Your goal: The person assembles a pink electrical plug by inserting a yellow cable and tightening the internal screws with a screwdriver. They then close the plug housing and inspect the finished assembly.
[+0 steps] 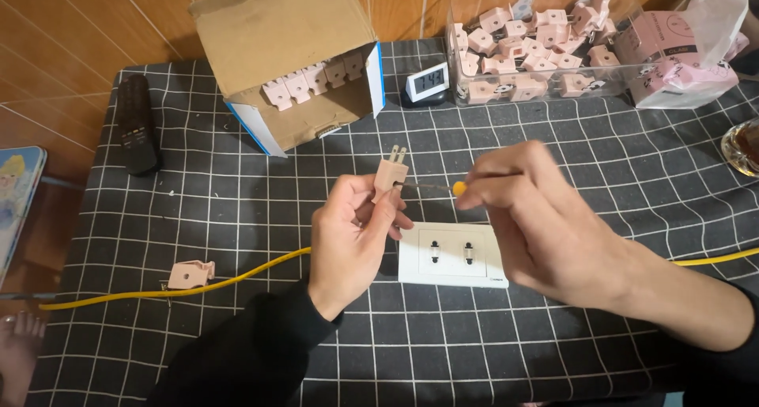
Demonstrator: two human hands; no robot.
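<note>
The left hand (352,233) is closed around a small pink plastic plug (390,172) and holds it upright, with the two metal prongs pointing up and away, just above the white double wall socket (451,255). This grip seems to keep the side of the plug turned toward the other hand. The right hand (530,209) pinches a thin screwdriver with an orange handle (443,187), and its metal tip touches the side of the plug, probably at a screw, though the screw itself is too small to see.

The socket lies flat on the worktop with a black-and-white checked cloth (237,209), and a yellow cable (237,279) runs out from behind it to both sides. Left of the socket, on the cable, lies one more pink plug (190,274). Behind the socket stands an open cardboard box (288,59) on its side with a row of plugs in it, and to the right of the box a clear plastic container (538,43) holds many more.
</note>
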